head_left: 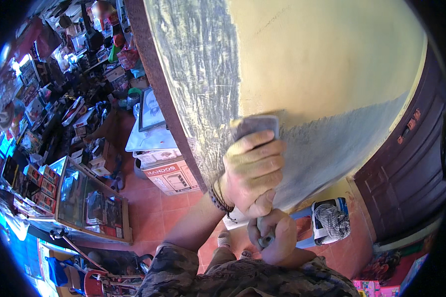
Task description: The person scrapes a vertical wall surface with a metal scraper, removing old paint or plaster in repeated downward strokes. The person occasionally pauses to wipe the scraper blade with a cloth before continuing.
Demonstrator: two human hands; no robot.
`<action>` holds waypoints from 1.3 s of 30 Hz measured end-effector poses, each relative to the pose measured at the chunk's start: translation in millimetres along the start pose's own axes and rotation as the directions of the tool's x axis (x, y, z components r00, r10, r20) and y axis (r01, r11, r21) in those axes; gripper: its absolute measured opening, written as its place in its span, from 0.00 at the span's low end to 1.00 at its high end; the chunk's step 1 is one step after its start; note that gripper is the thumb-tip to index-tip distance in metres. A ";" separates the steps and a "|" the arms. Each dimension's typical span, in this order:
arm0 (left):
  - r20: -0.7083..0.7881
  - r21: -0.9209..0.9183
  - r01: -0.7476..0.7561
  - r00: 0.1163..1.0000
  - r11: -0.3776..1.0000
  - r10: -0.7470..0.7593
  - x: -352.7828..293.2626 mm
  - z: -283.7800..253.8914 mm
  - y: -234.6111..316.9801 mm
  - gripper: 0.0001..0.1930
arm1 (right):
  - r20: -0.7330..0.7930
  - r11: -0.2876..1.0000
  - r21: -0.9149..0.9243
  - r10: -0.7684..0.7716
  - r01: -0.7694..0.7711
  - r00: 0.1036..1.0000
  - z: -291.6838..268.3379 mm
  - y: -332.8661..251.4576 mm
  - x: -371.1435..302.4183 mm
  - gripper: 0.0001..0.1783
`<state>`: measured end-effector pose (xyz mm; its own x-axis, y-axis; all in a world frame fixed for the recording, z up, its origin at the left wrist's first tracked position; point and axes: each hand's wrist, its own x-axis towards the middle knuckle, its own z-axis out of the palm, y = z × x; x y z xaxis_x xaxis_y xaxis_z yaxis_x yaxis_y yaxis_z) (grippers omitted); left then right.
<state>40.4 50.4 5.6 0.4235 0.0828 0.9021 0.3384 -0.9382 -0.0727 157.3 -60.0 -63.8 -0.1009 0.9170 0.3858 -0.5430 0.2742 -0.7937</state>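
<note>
A flat scraper (256,125) with a wide grey blade lies against the painted wall (327,59), where yellow paint meets bared grey patches. Just behind the blade, my left hand (255,166) is closed over the tool, and a beaded bracelet circles that wrist. Lower down, my right hand (278,235) wraps around the handle, whose round end shows beside the thumb. Most of the handle is hidden by my fingers. Streaky grey surface runs down the wall's left side and across its lower right.
A dark door (406,168) stands at the right. Near its foot, a blue-and-white bag with striped cloth (331,221) rests on a blue support. Left of the wall are a cardboard box (176,177), a framed portrait (152,110), a glass display case (91,205) and cluttered goods.
</note>
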 end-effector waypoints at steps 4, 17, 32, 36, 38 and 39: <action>-0.006 0.029 -0.059 0.998 0.998 0.059 1.0 -0.6 -2.0 0.14 | -0.026 0.999 0.009 0.038 -0.038 0.999 -0.1 -0.5 2.9 0.29; 0.043 0.096 -0.087 0.996 0.992 0.083 -25.0 -7.8 4.1 0.14 | 0.094 0.995 0.042 0.090 -0.095 0.991 -10.8 26.9 -4.1 0.26; 0.004 0.007 0.026 1.000 1.000 -0.026 -34.1 -32.0 -1.5 0.10 | 0.049 0.983 -0.184 -0.007 0.016 0.999 28.4 24.9 -9.8 0.30; -0.061 0.067 -0.169 0.983 0.983 0.173 -34.5 -34.5 -5.3 0.13 | 0.042 0.971 -0.200 0.145 -0.134 0.989 29.4 24.4 -11.0 0.30; -0.066 0.013 -0.135 0.989 0.991 0.136 -33.2 -36.0 -5.3 0.15 | 0.016 0.967 -0.243 0.076 -0.070 0.997 32.2 24.8 -9.9 0.30; -0.065 -0.006 -0.127 0.990 0.992 0.126 -31.6 -36.6 -5.8 0.16 | 0.109 0.977 -0.214 0.008 0.016 0.994 33.9 25.1 -8.7 0.30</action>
<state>-5.8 41.0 -7.0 0.4073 -0.0580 0.9114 0.2768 -0.9432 -0.1837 116.4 -70.9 -71.1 -0.1955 0.8820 0.4287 -0.3531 0.3445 -0.8698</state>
